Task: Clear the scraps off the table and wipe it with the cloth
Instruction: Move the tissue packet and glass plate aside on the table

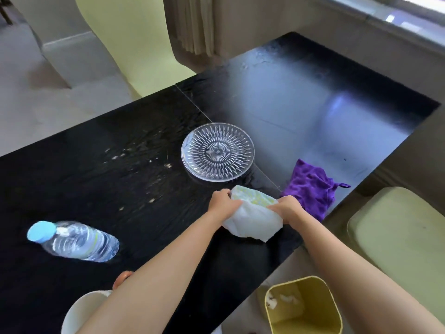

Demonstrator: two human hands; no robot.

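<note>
I look down on a glossy black worktop [96, 189] from my head camera. My left hand [222, 201] and right hand [287, 208] each hold a closed grip on opposite edges of a white tissue [252, 219], bunched between them near the front edge, probably to keep gathered scraps folded inside. Its spot suits a drop into the yellow bin [303, 307], which stands on the floor just below that edge and already holds a few white bits. The purple cloth [310, 186] lies crumpled just beside my right hand, untouched, likely kept close for wiping. Pale crumbs [134, 165] are scattered left of the empty glass plate [218, 155], so I judge the clearing unfinished. A water bottle [77, 241] with a blue cap lies on its side at the far left
</note>
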